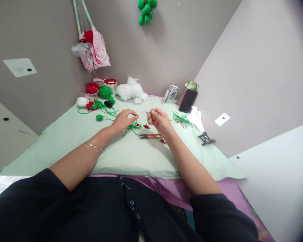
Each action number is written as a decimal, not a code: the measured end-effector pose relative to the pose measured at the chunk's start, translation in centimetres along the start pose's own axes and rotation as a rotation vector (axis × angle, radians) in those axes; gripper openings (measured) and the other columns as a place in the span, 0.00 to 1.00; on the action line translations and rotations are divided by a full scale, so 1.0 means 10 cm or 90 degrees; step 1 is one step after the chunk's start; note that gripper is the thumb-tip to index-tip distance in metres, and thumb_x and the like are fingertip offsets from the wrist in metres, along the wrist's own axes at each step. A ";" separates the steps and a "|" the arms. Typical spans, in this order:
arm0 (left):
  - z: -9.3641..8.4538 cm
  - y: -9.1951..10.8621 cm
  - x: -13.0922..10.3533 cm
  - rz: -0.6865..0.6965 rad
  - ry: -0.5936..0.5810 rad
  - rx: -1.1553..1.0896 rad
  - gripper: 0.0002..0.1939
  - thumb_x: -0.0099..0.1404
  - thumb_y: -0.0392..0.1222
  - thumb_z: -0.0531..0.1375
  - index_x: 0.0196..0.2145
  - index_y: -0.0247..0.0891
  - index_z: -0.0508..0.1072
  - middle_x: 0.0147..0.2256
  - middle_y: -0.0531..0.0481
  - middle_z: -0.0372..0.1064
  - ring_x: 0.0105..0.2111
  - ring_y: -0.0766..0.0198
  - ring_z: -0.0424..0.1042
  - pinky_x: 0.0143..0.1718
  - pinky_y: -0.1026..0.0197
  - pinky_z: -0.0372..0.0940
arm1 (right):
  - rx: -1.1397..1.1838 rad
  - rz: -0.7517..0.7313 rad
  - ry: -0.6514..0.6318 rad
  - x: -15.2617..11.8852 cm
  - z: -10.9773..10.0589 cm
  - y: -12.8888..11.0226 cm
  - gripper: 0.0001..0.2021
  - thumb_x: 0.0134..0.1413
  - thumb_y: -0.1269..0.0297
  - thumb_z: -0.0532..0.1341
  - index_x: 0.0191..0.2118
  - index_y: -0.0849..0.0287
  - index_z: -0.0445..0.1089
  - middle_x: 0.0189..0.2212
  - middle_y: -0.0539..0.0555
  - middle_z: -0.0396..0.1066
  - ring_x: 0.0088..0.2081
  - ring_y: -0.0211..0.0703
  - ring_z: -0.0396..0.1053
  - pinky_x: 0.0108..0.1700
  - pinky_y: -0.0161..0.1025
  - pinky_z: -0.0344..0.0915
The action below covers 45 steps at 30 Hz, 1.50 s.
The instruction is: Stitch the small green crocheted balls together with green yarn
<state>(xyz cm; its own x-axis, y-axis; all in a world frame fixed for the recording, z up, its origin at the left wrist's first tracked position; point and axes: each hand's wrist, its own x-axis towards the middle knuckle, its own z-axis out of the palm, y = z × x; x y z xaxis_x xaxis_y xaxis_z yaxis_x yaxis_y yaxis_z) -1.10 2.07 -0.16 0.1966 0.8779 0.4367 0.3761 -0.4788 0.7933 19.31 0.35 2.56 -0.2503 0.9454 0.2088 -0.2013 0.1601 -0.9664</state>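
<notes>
My right hand is closed in a pinch above the table. Green yarn runs down from its fingers to a small red-and-green crochet piece. A tiny pale tip shows above the fingertips, too small to name. To its left, my left hand has thumb and forefinger drawn together; whatever lies between them cannot be made out. Below that hand are another round crochet piece and loose green strands. Thread snips lie under my right hand, beside a third crochet piece.
Yarn balls, including a green one, crowd the back left near white stuffing. At the back right stand a cup of pens and a phone. Yarn scraps and a black claw clip lie right.
</notes>
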 end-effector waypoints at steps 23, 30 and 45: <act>-0.21 -0.11 0.12 -0.209 -0.053 -0.352 0.15 0.56 0.46 0.67 0.36 0.37 0.70 0.29 0.50 0.74 0.31 0.64 0.72 0.36 0.61 0.63 | 0.027 0.012 0.095 0.02 -0.04 0.03 0.19 0.40 0.52 0.73 0.32 0.59 0.69 0.21 0.43 0.66 0.19 0.26 0.56 0.22 0.30 0.52; -0.18 0.11 0.04 -0.259 -0.112 -0.520 0.12 0.57 0.38 0.68 0.36 0.34 0.71 0.31 0.49 0.75 0.31 0.65 0.75 0.40 0.60 0.68 | 0.036 0.038 0.055 0.04 -0.03 0.06 0.23 0.36 0.52 0.76 0.33 0.61 0.71 0.21 0.45 0.67 0.20 0.27 0.58 0.24 0.31 0.53; -0.10 0.08 0.03 -0.220 -0.125 -0.514 0.21 0.58 0.55 0.70 0.37 0.33 0.75 0.32 0.48 0.72 0.29 0.67 0.71 0.33 0.64 0.66 | -0.007 0.011 0.056 0.05 -0.09 0.05 0.20 0.38 0.52 0.75 0.33 0.60 0.73 0.21 0.45 0.66 0.20 0.29 0.58 0.23 0.33 0.54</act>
<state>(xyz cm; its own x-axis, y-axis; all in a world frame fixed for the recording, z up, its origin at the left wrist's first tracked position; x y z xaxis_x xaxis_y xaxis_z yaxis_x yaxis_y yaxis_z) -1.61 1.95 1.00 0.3693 0.9243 0.0968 -0.2941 0.0174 0.9556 19.97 1.14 2.08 -0.1689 0.9693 0.1789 -0.1867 0.1468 -0.9714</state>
